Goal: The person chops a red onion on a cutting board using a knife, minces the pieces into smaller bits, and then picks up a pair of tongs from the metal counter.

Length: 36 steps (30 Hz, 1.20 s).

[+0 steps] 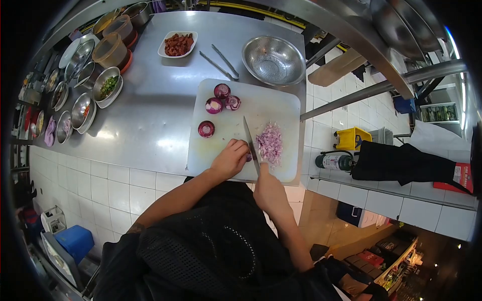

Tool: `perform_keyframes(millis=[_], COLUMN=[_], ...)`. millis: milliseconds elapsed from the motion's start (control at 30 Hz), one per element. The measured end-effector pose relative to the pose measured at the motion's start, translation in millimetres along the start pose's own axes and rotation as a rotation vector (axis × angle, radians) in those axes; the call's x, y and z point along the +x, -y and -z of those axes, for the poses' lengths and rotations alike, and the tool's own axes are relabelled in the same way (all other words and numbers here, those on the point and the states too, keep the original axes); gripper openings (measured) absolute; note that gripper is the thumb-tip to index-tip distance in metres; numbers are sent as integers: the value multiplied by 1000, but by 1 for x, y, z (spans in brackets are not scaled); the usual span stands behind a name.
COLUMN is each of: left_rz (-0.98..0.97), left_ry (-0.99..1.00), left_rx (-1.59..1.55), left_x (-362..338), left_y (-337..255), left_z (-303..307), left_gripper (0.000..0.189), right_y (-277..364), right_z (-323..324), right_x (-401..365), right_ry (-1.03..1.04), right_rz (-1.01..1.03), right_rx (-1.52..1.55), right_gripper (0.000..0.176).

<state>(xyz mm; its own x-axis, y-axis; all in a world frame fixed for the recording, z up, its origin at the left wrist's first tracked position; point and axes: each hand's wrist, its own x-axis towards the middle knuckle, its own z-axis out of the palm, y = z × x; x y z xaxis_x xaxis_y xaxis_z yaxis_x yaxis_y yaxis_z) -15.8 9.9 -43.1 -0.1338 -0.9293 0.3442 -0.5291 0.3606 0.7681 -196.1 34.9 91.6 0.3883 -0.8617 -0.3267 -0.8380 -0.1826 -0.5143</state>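
My right hand (271, 193) is wrapped round the handle of a kitchen knife (250, 139), its blade pointing away from me over the white cutting board (293, 145). Left of the blade, the curled fingers of my left hand (232, 156) press on a piece of red onion (249, 157), mostly hidden under them. A heap of finely chopped red onion (270, 144) lies right of the knife. Several cut red onions (206, 129) sit at the board's left and far side.
Beyond the board, the steel table holds a perforated metal bowl (273, 60), tongs (219, 65) and a white dish of reddish-brown food (179, 44). Bowls of ingredients, one with chopped greens (108, 87), line the left edge. A steel rail (351, 95) runs along the right.
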Motion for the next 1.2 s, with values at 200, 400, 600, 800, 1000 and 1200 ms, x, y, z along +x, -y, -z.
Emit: perform_keyframes(millis=[200,400,600,800,1000,1200], left_rz=[4,10,9,4,-15,-39], left_ry=[5,-12,-21,-16,9,80], left_rx=[-13,-21,-43,10,127,255], left_x=[0,1,-1,-7,-13,-17], left_y=[0,1,1,6,3,6], left_z=[1,0,1,-2,-6,-6], left_gripper=[17,15,18,21,70,69], right_y=[-33,-23,-6,-34,-44,47], right_z=[-39,-35,-15,-55,-51,26], right_x=[28,10,7,38,43,116], right_ry=[2,44,33,-68,-21,-225], right_rz=[-45,-74,-59,-23,101,365], right_rx=[-20,-18,37,81,119,-128], right_gripper=[42,38,32,31,46,34])
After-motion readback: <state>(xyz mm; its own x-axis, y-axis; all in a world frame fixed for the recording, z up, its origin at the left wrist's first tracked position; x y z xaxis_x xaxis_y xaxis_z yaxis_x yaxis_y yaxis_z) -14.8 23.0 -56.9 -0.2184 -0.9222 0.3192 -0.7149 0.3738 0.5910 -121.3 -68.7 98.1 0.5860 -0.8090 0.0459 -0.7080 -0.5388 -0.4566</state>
